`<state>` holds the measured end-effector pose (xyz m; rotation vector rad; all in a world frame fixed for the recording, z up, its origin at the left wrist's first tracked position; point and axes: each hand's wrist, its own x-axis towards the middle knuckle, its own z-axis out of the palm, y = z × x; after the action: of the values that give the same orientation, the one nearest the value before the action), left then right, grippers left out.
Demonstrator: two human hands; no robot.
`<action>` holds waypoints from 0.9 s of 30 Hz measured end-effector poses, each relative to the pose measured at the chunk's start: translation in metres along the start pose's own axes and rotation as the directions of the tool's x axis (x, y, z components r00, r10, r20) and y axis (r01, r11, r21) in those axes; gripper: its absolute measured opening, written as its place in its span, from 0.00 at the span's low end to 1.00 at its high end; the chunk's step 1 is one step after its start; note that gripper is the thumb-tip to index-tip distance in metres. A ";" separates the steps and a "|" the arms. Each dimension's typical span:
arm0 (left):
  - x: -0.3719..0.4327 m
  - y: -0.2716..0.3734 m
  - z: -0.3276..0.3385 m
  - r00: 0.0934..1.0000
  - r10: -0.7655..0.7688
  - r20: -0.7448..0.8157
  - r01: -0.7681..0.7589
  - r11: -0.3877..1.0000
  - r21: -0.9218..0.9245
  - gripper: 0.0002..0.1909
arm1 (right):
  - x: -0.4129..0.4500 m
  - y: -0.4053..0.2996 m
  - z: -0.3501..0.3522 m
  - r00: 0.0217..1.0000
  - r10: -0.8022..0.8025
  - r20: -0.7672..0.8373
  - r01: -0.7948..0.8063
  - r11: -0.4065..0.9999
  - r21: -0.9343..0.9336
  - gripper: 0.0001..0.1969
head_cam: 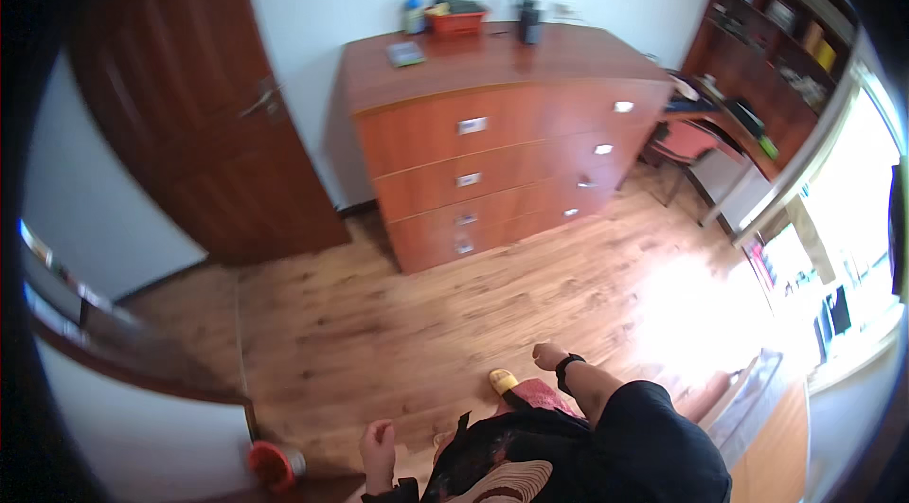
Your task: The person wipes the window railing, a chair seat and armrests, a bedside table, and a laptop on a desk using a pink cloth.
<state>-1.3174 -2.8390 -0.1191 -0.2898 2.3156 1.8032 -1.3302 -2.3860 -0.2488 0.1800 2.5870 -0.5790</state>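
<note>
My left hand (377, 445) hangs low at the bottom centre of the view, over the wooden floor, fingers curled and nothing visible in it. On the other side of my body, my right hand (549, 356) is loosely closed above the floor, with a black band (570, 372) on the wrist; no object shows in it. A yellow slipper (503, 381) is on my foot just left of that hand. In front stands a reddish-brown wooden chest of drawers (525, 98) with metal handles, its drawers closed.
A red plastic basket (456, 23), a spray can (415, 15) and a black container (528, 22) stand on the chest. A closed wooden door (206, 105) is left. A red bin (270, 466) stands lower left, a chair (683, 141) and desk right.
</note>
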 end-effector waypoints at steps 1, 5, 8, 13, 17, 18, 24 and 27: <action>0.005 0.010 0.018 0.994 0.090 0.054 -0.094 0.993 0.068 0.08 | -0.014 0.007 -0.007 0.999 -0.036 -0.012 0.036 0.999 -0.018 0.11; 0.026 0.095 0.129 0.965 0.146 0.216 -0.159 0.987 0.040 0.07 | -0.075 0.094 -0.026 0.962 0.266 -0.066 -0.251 0.952 0.177 0.12; 0.043 0.127 0.230 0.921 0.174 0.349 -0.205 0.977 0.054 0.07 | -0.112 0.168 -0.021 0.914 0.354 -0.197 -0.267 0.892 0.365 0.12; 0.048 0.181 0.385 0.792 0.299 0.533 -0.394 0.916 0.070 0.14 | -0.165 0.273 -0.033 0.801 0.594 -0.076 -0.483 0.716 0.504 0.13; 0.051 0.236 0.464 0.710 0.332 0.621 -0.527 0.835 0.157 0.20 | -0.196 0.332 -0.057 0.693 0.714 -0.100 -0.566 0.624 0.539 0.13; 0.062 0.236 0.479 0.707 0.335 0.623 -0.539 0.826 0.166 0.21 | -0.197 0.341 -0.067 0.690 0.716 -0.105 -0.564 0.623 0.543 0.13; 0.137 0.279 0.546 0.645 0.507 0.572 -0.703 0.687 0.183 0.11 | -0.151 0.390 -0.097 0.717 0.689 -0.105 -0.397 0.528 0.751 0.14; 0.182 0.319 0.579 0.596 0.601 0.533 -0.736 0.674 0.062 0.14 | -0.118 0.424 -0.107 0.764 0.634 -0.124 -0.352 0.570 0.743 0.14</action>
<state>-1.5602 -2.2071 -0.0099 1.1238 2.3902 1.4803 -1.1767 -1.9604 -0.2632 1.3748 2.3202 -1.3543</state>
